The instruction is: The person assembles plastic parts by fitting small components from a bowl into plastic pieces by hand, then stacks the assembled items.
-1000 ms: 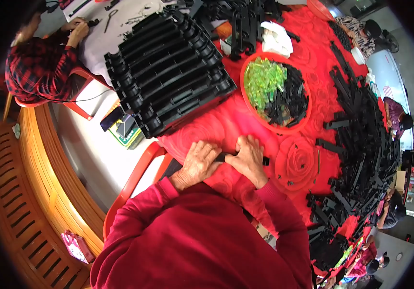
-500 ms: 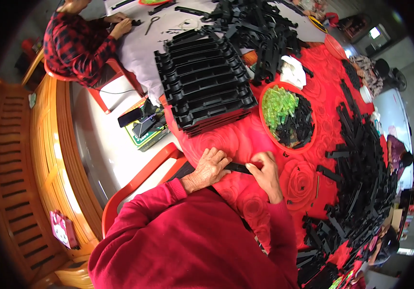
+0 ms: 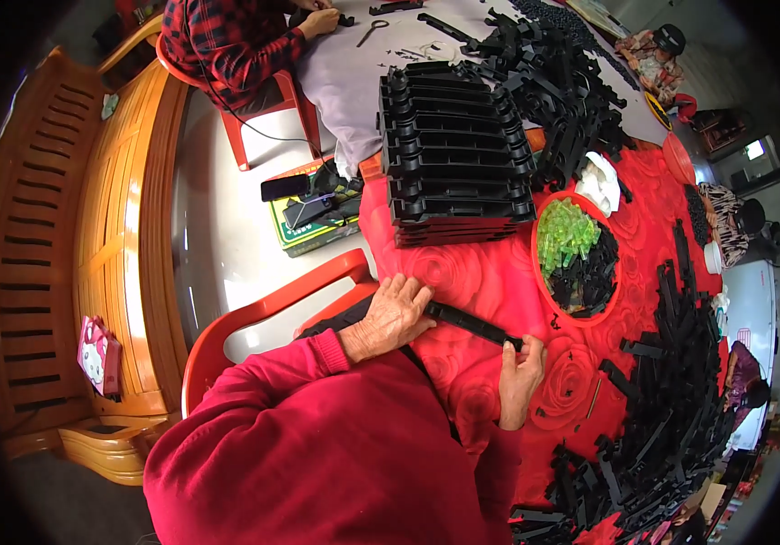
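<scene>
Red tablecloth (image 3: 490, 272); wooden bench (image 3: 63, 236) left; pale floor (image 3: 208, 245).

We are seeing only part of the long black strip (image 3: 473, 324): its near end is lying under the left hand (image 3: 394, 315), and the right hand (image 3: 520, 377) is covering its far end. The co-worker in the checked shirt (image 3: 227, 45) is being cut off by the upper rim. The small items on the grey cloth (image 3: 354, 82) are staying too small to identify.
</scene>
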